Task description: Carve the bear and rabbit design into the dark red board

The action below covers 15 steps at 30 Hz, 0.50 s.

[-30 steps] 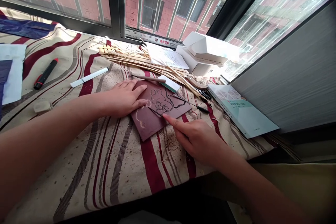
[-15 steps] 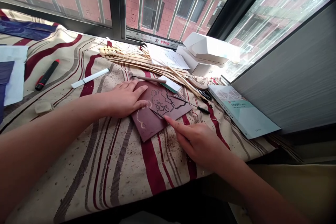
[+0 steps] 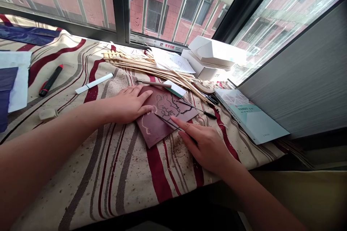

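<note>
A dark red carving block with a cut rabbit outline lies on the striped cloth. My left hand lies flat on the block's left edge, fingers spread, pressing it down. My right hand grips a thin carving tool, forefinger stretched along its shaft. The tool's tip rests on the block just below the rabbit.
A second carving tool, a wooden-handled tool and a green-edged eraser block lie behind the block. Bamboo strips, papers, white boxes and a booklet sit right. A red marker, white stick and eraser lie left.
My right hand has slid slightly left and up, showing more of the tool shaft over the block. My left hand has stayed in place.
</note>
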Tool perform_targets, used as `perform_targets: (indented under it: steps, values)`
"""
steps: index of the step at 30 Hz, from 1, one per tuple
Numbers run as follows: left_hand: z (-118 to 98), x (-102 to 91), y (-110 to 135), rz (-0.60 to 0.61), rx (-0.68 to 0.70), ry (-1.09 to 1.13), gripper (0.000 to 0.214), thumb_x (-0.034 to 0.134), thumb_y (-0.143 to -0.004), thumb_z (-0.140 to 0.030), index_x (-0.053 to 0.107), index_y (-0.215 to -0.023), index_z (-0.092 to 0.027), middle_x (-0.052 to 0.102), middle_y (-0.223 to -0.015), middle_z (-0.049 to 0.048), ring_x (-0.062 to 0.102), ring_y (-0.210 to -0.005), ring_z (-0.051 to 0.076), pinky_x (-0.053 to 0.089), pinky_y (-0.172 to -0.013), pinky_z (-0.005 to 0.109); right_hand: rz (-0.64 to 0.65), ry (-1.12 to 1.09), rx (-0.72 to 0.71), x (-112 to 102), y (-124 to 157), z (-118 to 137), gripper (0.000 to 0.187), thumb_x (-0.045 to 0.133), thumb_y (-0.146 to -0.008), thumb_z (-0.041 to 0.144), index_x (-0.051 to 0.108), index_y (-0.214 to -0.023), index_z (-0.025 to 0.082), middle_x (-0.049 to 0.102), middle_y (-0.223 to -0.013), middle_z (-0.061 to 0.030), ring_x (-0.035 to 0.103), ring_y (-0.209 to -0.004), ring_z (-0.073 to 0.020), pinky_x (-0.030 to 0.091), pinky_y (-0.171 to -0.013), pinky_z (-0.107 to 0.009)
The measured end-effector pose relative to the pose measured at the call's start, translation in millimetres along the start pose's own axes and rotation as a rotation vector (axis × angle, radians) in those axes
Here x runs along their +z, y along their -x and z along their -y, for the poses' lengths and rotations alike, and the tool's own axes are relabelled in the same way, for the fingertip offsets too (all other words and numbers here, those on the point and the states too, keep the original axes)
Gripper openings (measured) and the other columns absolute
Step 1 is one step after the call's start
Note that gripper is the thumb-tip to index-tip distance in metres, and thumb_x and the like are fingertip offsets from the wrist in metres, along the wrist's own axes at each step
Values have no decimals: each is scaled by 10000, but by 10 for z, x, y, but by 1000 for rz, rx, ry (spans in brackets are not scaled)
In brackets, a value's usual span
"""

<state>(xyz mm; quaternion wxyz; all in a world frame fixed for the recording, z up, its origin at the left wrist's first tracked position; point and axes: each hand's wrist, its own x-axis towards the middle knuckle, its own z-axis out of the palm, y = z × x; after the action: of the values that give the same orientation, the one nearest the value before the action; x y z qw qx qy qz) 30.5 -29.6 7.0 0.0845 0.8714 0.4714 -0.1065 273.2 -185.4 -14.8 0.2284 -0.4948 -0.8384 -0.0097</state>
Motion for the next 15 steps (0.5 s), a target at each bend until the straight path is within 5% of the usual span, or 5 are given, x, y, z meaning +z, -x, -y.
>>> perform_targets:
  steps: [15]
  values:
    - [14, 25, -27, -31, 4, 25, 824, 372, -1169, -644, 231, -1825, -164, 121, -1888, 218, 160, -1764, 397, 167, -1432, 509, 35, 93, -87, -8, -11, -1, 490, 470, -1079, 87, 714, -1503, 66, 782, -837, -32, 700, -645, -151, 474, -604, -293]
